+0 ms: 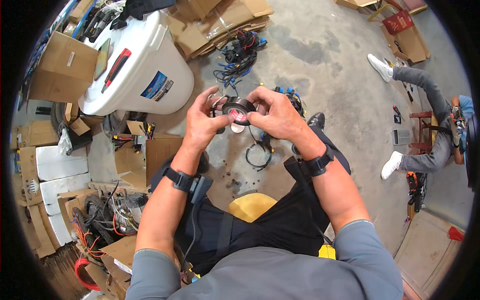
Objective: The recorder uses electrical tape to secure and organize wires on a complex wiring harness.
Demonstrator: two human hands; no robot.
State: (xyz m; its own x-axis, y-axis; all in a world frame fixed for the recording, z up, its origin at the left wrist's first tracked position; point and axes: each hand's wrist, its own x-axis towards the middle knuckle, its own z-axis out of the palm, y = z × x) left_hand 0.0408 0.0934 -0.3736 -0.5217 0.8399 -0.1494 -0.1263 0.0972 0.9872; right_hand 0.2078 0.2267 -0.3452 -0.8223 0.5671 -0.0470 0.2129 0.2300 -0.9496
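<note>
Between my two hands I hold a roll of black tape (239, 105) with a red-and-white inner label. My left hand (204, 121) has its thumb on the roll's left edge, with a thin wire (217, 104) at its fingers. My right hand (274, 115) grips the roll's right side with curled fingers and thumb. Below the hands a dark cable (250, 131) hangs toward a small coil (257, 160) with a yellow connector on the floor. A tangle of black and blue cables (235, 62) lies beyond my hands.
A white tub (170, 87) with a red-and-black tool on top stands left, amid cardboard boxes (60, 65), foam blocks (62, 165) and wiring. At the right a seated person (430, 145) in grey trousers stretches out both legs. My yellow seat (250, 205) shows between my knees.
</note>
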